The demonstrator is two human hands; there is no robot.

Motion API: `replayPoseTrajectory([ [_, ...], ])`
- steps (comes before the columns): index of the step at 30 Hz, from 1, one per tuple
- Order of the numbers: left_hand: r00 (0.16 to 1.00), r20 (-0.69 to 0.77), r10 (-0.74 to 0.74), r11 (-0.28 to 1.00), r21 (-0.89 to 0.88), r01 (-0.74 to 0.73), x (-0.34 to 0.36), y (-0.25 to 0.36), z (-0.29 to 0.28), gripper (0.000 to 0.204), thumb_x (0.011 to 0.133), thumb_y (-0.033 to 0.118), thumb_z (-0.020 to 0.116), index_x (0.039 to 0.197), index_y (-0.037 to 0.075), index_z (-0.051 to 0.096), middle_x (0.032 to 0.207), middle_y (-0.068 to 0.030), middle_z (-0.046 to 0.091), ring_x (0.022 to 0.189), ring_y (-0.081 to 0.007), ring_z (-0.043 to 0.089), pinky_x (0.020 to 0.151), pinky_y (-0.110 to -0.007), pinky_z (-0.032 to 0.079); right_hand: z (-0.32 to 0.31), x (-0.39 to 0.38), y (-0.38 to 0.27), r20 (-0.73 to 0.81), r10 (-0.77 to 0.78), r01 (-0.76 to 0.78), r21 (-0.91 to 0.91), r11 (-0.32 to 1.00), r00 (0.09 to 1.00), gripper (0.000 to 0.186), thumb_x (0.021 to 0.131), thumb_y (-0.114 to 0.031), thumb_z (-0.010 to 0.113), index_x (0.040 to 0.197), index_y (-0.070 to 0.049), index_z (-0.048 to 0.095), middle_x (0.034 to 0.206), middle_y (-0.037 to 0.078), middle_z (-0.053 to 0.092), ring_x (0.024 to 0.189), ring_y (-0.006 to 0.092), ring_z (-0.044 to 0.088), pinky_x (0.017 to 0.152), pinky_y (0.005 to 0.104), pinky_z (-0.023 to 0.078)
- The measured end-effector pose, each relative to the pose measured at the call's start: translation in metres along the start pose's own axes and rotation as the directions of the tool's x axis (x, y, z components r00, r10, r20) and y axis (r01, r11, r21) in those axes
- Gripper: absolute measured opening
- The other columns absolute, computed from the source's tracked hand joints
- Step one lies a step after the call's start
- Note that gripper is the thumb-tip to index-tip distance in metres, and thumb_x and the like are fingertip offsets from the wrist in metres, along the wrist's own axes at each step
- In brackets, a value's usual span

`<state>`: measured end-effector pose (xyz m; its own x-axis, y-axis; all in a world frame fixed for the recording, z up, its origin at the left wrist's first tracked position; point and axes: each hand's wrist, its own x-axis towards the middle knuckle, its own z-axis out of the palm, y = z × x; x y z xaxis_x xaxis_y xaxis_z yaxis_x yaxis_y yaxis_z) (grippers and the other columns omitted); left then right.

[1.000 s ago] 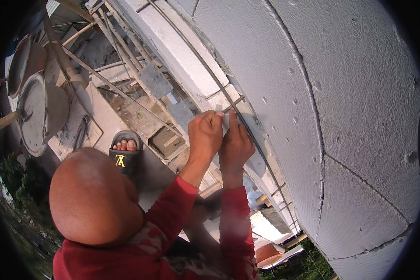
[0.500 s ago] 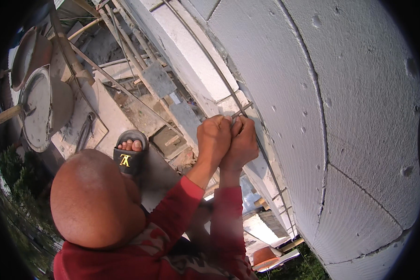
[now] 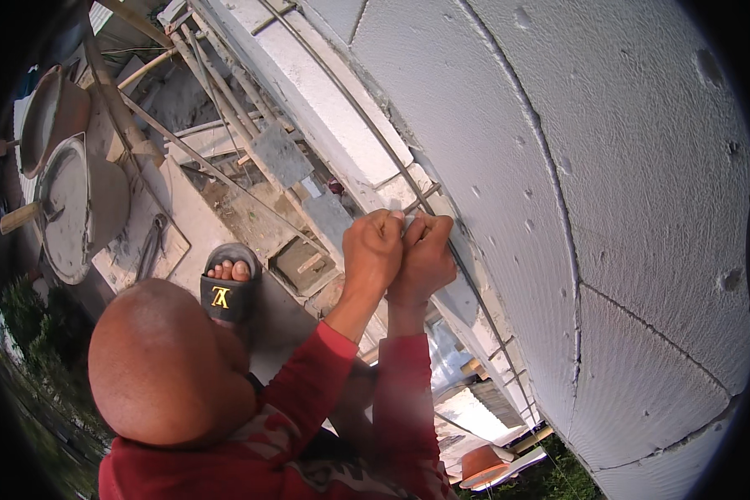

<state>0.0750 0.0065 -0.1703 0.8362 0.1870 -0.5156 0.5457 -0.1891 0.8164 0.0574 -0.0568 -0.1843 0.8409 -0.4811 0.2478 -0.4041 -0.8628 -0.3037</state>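
Beside the broad white rough-faced block wall [image 3: 642, 192], you seemed to be at close two-handed work on the long thin dark metal rod [image 3: 360, 112] running alongside it. Off left, well apart, the round bucket of grey mix [image 3: 108, 193] stood clear of you. Your bare left hand [image 3: 373, 250] and bare right hand [image 3: 426, 260] met just beside the short dark metal crossbar [image 3: 415, 204], fingers pinched narrow; whether they held anything, I couldn't tell. The next move probably called for fingertip precision, the wall limiting room rightward.

White block ledge [image 3: 335, 121]: dark rod [image 3: 352, 99] lengthwise, short rods [image 3: 434, 191] across; pale board [image 3: 170, 255]: long-handled tool [image 3: 149, 247] on top
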Motion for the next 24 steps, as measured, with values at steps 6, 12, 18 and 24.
replayPoseTrajectory([
  [6, 0.996, 0.079, 0.051, 0.996, 0.069, -0.057, 0.009, -0.003, -0.006, 0.038, 0.093, 0.026, 0.057, 0.069, -0.004, 0.060, 0.064, -0.0259, 0.055, 0.058, -0.0430, 0.054, 0.058, -0.047, 0.042, -0.013, 0.004, 0.001, 0.139, 0.033, -0.034, 0.004, 0.999, 0.990, 0.021, 0.096, -0.029, 0.065, 0.089, -0.014, 0.054, 0.063, 0.005, 0.065, 0.056, 0.0309, 0.065, 0.050, 0.0430, 0.048],
  [12, 0.945, 0.268, 0.187, 0.879, 0.383, -0.283, 0.025, 0.018, -0.028, 0.036, 0.092, 0.025, 0.061, 0.069, -0.002, 0.064, 0.061, -0.0208, 0.061, 0.056, -0.0438, 0.058, 0.061, -0.051, 0.049, -0.017, 0.006, 0.011, 0.169, -0.026, 0.033, -0.041, 0.999, 0.985, 0.023, 0.095, -0.032, 0.065, 0.087, -0.014, 0.055, 0.062, 0.006, 0.065, 0.055, 0.0316, 0.065, 0.051, 0.0428, 0.050],
  [18, 0.708, 0.078, 0.702, 0.630, 0.397, -0.668, 0.040, 0.055, -0.016, 0.014, 0.080, 0.016, 0.073, 0.080, 0.003, 0.072, 0.080, -0.0174, 0.064, 0.082, -0.0376, 0.062, 0.074, -0.046, 0.050, -0.016, 0.008, 0.013, 0.209, -0.042, 0.039, 0.015, 0.999, 0.977, 0.016, 0.093, -0.023, 0.065, 0.089, -0.011, 0.055, 0.074, 0.010, 0.066, 0.061, 0.0326, 0.067, 0.052, 0.0447, 0.051],
  [24, 0.718, 0.299, 0.629, 0.483, 0.573, -0.662, 0.046, 0.051, 0.001, 0.016, 0.071, 0.003, 0.068, 0.086, 0.002, 0.073, 0.090, -0.0148, 0.064, 0.090, -0.0337, 0.059, 0.078, -0.044, 0.050, -0.024, 0.005, 0.017, 0.182, -0.157, 0.152, 0.042, 0.988, 0.971, 0.010, 0.089, -0.012, 0.063, 0.088, -0.009, 0.054, 0.075, 0.011, 0.065, 0.067, 0.0338, 0.068, 0.056, 0.0454, 0.053],
])
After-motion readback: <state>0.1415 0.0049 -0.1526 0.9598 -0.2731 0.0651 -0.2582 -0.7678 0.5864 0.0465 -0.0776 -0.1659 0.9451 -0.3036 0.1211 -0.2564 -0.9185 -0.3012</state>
